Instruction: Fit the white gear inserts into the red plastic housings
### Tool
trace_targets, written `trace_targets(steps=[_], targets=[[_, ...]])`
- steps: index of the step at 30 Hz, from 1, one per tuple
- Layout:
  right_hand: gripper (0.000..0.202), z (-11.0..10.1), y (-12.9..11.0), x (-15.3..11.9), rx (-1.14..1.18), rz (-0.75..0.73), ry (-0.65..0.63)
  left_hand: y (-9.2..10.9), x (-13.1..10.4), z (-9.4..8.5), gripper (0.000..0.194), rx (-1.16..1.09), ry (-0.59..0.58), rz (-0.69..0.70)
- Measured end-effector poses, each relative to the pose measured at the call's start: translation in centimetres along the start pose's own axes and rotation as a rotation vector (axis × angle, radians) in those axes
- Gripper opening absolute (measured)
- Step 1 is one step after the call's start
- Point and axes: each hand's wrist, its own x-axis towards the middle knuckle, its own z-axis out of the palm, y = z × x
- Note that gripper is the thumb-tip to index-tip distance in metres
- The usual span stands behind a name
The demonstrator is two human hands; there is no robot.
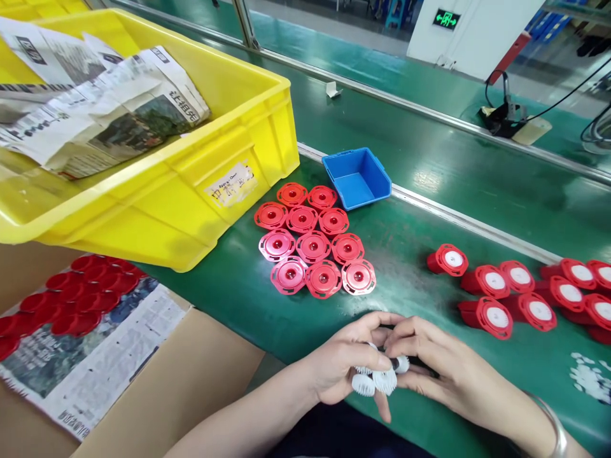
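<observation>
Several small white plastic gears (384, 380) are bunched in my left hand (344, 359), its thumb pressed across them. My right hand (429, 356) meets it from the other side, fingers closed around a white gear (402, 364) with a dark part beside it. How far the fingers overlap behind the gears is hidden. Beyond my hands, red round housings (323, 278) stand in a tight group, each with a small centre hole. To the right, more red housings (495, 317) carry white gear discs on top.
A yellow crate (248, 184) holding newspaper stands at the left. Behind the red group sits a blue bin (358, 178). Red cups (81, 312) lie on newspaper in a cardboard box (191, 362) at lower left. Small white pieces (589, 378) are scattered at right on the green table (405, 267).
</observation>
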Motion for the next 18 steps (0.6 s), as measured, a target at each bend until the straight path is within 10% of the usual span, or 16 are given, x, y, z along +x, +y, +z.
trace_targets(steps=[8, 18], targets=[[0.020, -1.9, -0.3, 1.1, 0.122, 0.000, 0.013, -0.7, 0.1, -0.2, 0.045, -0.052, -0.087, 0.065], [0.016, -2.0, 0.3, 6.7, -0.111, -0.017, 0.380, -0.9, 0.0, -0.3, 0.031, -0.043, -0.077, 0.083]])
